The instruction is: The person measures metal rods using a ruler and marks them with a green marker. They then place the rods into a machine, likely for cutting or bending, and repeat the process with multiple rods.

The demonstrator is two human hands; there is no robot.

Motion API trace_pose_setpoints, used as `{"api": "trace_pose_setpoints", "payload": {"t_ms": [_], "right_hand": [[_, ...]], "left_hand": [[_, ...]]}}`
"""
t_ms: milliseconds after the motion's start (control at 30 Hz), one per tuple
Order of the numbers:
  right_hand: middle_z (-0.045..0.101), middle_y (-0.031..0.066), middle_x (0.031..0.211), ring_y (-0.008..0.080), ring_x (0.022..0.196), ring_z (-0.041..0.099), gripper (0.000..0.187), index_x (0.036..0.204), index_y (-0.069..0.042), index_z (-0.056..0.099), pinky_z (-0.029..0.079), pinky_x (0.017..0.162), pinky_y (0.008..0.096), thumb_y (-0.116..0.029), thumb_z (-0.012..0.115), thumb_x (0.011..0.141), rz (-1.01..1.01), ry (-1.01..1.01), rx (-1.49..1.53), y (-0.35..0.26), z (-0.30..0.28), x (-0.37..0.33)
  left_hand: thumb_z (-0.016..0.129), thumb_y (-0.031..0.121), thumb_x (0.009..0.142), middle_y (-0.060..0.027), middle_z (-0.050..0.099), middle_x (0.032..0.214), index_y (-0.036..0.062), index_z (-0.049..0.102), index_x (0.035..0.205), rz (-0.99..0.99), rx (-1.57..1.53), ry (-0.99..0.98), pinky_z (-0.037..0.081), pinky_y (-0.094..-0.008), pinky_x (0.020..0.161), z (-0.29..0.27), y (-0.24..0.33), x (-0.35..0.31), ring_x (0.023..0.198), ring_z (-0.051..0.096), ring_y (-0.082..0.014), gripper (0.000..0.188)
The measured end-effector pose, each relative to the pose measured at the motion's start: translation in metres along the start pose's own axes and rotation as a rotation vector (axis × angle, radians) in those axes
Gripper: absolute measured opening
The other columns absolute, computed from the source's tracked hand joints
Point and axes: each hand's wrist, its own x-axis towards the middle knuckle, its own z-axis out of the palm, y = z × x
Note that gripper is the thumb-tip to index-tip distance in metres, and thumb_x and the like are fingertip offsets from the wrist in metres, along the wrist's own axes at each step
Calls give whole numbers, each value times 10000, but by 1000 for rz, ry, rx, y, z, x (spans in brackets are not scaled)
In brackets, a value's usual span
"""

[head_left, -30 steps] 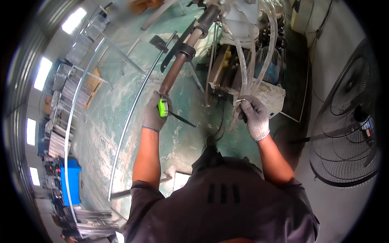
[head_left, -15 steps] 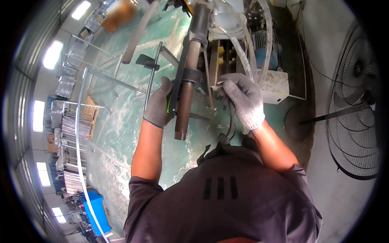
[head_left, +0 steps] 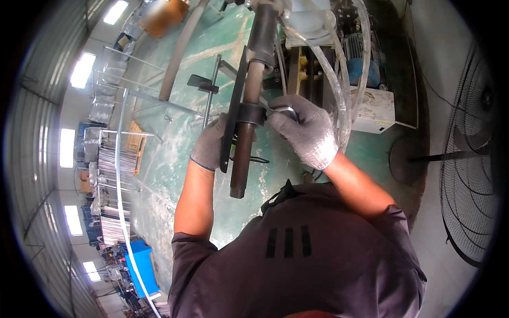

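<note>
A long dark rod [head_left: 242,159] slants through the middle, its squared end toward me. A black collar [head_left: 250,114] sits around it, and a flat black bar [head_left: 231,124] runs along its left side. My left hand [head_left: 208,144], in a grey glove, is closed on the flat bar from the left; most of its fingers are hidden behind the bar and rod. Against the collar's right side, my gloved right hand [head_left: 305,124] is closed around a small shiny metal tool [head_left: 288,109], its tip close to the collar. The tool's exact kind cannot be made out.
Clear hoses [head_left: 344,90] hang right of the rod, near a motor [head_left: 363,69] and a white box [head_left: 374,110]. A large fan [head_left: 472,153] stands at the far right. Left are a ribbed hose [head_left: 180,58], a metal stand [head_left: 211,90] and racks [head_left: 119,185].
My right hand has moved left to the collar with the metal tool. My left hand has shifted slightly closer behind the flat bar. The whole view has swung a little.
</note>
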Motion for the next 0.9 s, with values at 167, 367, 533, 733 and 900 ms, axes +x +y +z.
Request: {"api": "trace_pose_setpoints", "payload": {"t_ms": [167, 367, 533, 733, 900], "right_hand": [[798, 173, 1033, 254, 930, 793, 310, 1232, -38, 758, 604, 855, 376, -234, 784, 993, -76, 46, -48, 7, -5, 2], [790, 204, 1047, 295, 960, 791, 359, 1215, -34, 767, 602, 870, 389, -306, 795, 983, 197, -52, -69, 64, -8, -14], [770, 263, 1218, 434, 1136, 746, 684, 1320, -18, 744, 567, 1025, 486, -552, 793, 896, 396, -397, -428, 134, 8, -34], [798, 229, 1103, 334, 972, 788, 687, 1321, 10, 739, 604, 902, 447, -541, 773, 912, 608, -428, -339, 169, 1, -34], [810, 135, 964, 176, 697, 734, 475, 1120, 31, 785, 596, 686, 343, -410, 803, 945, 848, -374, -20, 197, 0, -32]], "left_hand": [[625, 567, 1087, -137, 756, 1071, -38, 669, 1350, -40, 23, 74, 598, -332, 832, 5, 13, 0, 960, 727, -205, 661], [588, 292, 1132, -118, 724, 1006, -9, 651, 1325, -165, -152, 180, 576, -318, 673, -13, -65, 8, 793, 699, -201, 363], [635, 217, 1104, -107, 731, 1080, -3, 655, 1322, -168, -121, 88, 595, -356, 796, 45, -162, 13, 915, 723, -227, 310], [706, 73, 1022, -114, 734, 1216, -20, 685, 1312, -59, 116, 207, 565, -365, 953, 98, -167, 34, 1107, 699, -218, 305], [737, 211, 1030, -119, 735, 1231, -60, 669, 1361, -235, -51, 282, 557, -320, 933, 116, -163, 45, 1106, 687, -167, 433]]}}
